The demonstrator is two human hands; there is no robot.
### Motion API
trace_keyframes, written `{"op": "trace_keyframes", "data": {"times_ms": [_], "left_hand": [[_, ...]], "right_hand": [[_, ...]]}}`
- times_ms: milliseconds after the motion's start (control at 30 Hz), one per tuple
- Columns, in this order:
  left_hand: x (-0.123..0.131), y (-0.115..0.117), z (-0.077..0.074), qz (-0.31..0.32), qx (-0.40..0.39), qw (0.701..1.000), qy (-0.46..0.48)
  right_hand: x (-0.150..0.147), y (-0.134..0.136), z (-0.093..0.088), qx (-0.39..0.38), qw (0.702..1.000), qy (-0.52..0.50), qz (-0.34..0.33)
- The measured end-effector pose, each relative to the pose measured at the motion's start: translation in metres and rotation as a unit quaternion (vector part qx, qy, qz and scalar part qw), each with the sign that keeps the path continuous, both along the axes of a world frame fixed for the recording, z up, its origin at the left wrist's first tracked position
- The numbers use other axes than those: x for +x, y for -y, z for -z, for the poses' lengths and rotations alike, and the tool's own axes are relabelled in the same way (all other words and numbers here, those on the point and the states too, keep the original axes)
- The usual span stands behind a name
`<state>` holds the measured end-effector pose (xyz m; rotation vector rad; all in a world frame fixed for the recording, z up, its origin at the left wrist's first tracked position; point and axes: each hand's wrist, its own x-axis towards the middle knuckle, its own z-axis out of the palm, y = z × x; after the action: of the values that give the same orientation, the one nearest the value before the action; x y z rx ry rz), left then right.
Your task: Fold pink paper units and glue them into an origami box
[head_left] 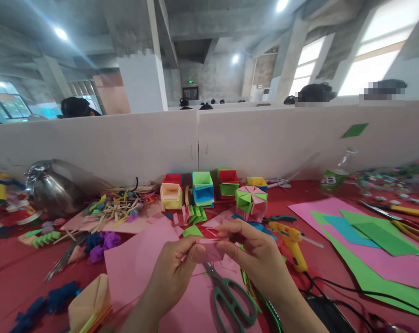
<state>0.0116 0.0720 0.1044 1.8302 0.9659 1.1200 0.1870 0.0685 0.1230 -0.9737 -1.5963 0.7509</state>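
Between my two hands is a small folded piece of pink paper (pixel 212 252), held up above the table. My left hand (pixel 181 261) pinches its left end between thumb and fingers. At the right end, my right hand (pixel 253 249) grips the paper with thumb and fingertips. Below them lie green-handled scissors (pixel 230 300), blades partly hidden under the paper and my hands. Large pink paper sheets (pixel 140 259) spread beneath. Just beyond my hands stand folded paper boxes (pixel 203 188) in several colours and a pink-and-green paper piece (pixel 251 201).
A yellow glue gun (pixel 292 240) with a black cord lies at the right. Coloured sheets (pixel 369 236) and a bottle (pixel 334 178) are farther right. On the left are a metal jug (pixel 55 189), wooden sticks (pixel 117 208) and blue clusters (pixel 62 296). A white partition (pixel 133 143) closes the back.
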Motion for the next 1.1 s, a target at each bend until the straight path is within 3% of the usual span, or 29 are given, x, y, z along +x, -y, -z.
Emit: {"op": "trace_keyframes", "data": {"times_ms": [267, 567, 833, 1100], "left_hand": [[-0.003, 0.001, -0.004, -0.003, 0.073, 0.996, 0.051], [-0.004, 0.003, 0.001, -0.034, 0.072, 0.996, 0.033], [0.000, 0.012, -0.009, -0.062, 0.090, 0.994, 0.003], [0.005, 0.011, -0.008, -0.061, 0.039, 0.997, 0.038]], "right_hand": [[0.005, 0.002, -0.004, 0.037, 0.999, 0.006, -0.008], [0.005, 0.008, -0.003, 0.060, 0.998, -0.007, -0.014], [0.001, 0.012, -0.009, 0.056, 0.998, -0.006, -0.008], [-0.007, 0.011, -0.005, 0.029, 1.000, -0.006, 0.010]]}}
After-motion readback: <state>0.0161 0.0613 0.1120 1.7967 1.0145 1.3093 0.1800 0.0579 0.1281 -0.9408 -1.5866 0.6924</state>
